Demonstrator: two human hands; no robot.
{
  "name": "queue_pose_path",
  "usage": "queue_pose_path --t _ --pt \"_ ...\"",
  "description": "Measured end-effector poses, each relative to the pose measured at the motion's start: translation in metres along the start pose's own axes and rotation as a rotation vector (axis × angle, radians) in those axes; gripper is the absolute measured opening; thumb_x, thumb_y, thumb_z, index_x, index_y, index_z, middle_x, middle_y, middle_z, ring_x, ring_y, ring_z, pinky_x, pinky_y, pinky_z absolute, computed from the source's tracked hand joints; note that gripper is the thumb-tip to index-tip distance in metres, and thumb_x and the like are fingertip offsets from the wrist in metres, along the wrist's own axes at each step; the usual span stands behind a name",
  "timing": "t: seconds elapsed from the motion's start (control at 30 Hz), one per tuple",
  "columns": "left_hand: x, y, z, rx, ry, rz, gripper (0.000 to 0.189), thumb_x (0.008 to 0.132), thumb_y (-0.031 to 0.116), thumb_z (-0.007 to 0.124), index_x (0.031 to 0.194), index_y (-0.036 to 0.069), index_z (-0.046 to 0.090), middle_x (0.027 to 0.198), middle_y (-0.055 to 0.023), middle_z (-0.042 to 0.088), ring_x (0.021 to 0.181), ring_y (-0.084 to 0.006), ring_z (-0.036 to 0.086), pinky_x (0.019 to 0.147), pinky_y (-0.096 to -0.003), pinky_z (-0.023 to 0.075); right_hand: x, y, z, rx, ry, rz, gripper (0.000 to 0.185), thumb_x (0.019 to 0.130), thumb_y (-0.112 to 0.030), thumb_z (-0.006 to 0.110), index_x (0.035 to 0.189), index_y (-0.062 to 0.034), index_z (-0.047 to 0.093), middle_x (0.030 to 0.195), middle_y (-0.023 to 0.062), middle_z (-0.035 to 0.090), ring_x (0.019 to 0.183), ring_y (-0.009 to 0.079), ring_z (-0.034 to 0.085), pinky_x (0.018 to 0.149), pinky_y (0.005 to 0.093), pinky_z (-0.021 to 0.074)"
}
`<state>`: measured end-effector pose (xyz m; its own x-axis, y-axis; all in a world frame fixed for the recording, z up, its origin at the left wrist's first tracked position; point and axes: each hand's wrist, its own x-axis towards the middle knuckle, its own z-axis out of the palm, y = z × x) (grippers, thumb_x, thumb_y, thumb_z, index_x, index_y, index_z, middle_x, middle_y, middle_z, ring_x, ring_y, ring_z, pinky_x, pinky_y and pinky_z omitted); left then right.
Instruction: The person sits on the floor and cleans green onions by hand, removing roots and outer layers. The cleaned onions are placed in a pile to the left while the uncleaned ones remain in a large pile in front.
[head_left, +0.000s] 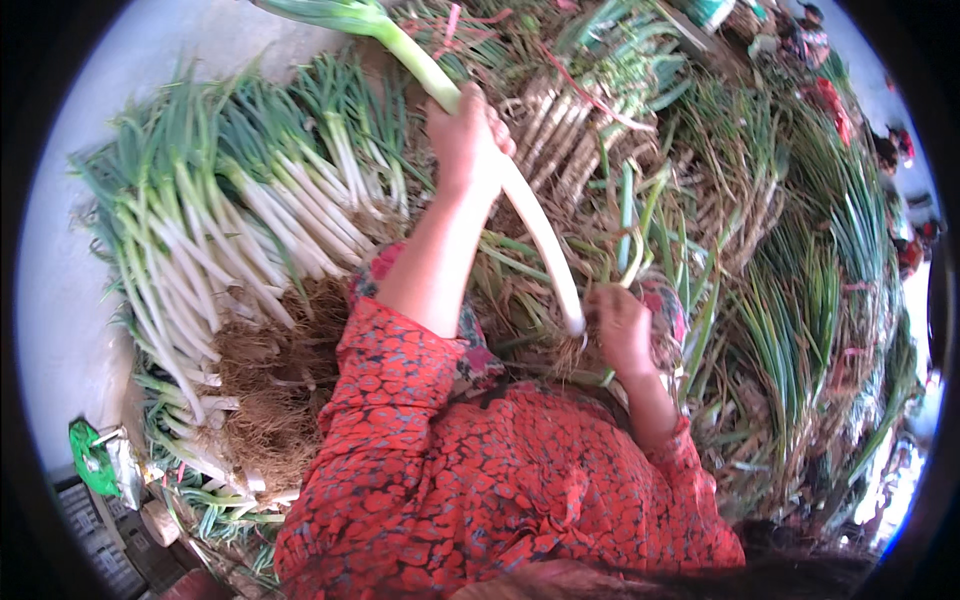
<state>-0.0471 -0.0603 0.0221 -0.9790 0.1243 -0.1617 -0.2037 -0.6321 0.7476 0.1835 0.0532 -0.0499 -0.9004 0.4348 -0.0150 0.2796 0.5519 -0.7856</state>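
Observation:
My left hand (465, 142) is closed around the pale shank of a large green onion (544, 232). Its green top extends past the upper edge of the view, and the white shank bends down to the right, ending in a root tuft (570, 356). My right hand (621, 326) is beside that root end, fingers curled. A yellow-green leaf (641, 240) rises from behind those fingers; whether they grip it is unclear. Under both hands are loose leaves and dry peelings (517, 307).
Cleaned green onions (277, 199) lie in rows at left, with brown roots (274, 397) towards me. Unpeeled, soil-covered bundles (559, 127) are at upper centre, and more bundles (795, 322) line the right. A green plastic bag (94, 457) sits lower left. People (810, 37) appear far upper right.

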Motion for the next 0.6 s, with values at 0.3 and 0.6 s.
queue_pose_path --t 0.3,0.6 --pt "-0.018 -0.023 0.014 0.071 -0.049 0.061 0.014 0.085 0.013 0.049 0.090 0.008 0.037 0.054 0.0003 0.038 0.036 -0.0082 0.037 0.030 -0.0231 0.0328 0.038 -0.069 0.000 0.233 -0.221 -0.080 0.054 0.085 -0.013 0.049 0.129 0.0000 0.021 0.114 0.0199 0.045 0.098 0.0227 0.050 0.081 0.0329 0.0426" --pt "0.002 0.008 -0.006 -0.212 -0.236 -0.187 0.030 0.086 0.036 0.048 0.096 0.008 0.042 0.053 0.0040 0.035 0.039 -0.0057 0.030 0.033 -0.0195 0.0221 -0.005 -0.015 0.088 0.487 -0.125 -0.119 0.032 0.082 -0.016 0.056 0.104 0.0021 0.042 0.070 0.0135 0.054 0.058 0.0224 0.053 0.055 0.0326 0.0438"
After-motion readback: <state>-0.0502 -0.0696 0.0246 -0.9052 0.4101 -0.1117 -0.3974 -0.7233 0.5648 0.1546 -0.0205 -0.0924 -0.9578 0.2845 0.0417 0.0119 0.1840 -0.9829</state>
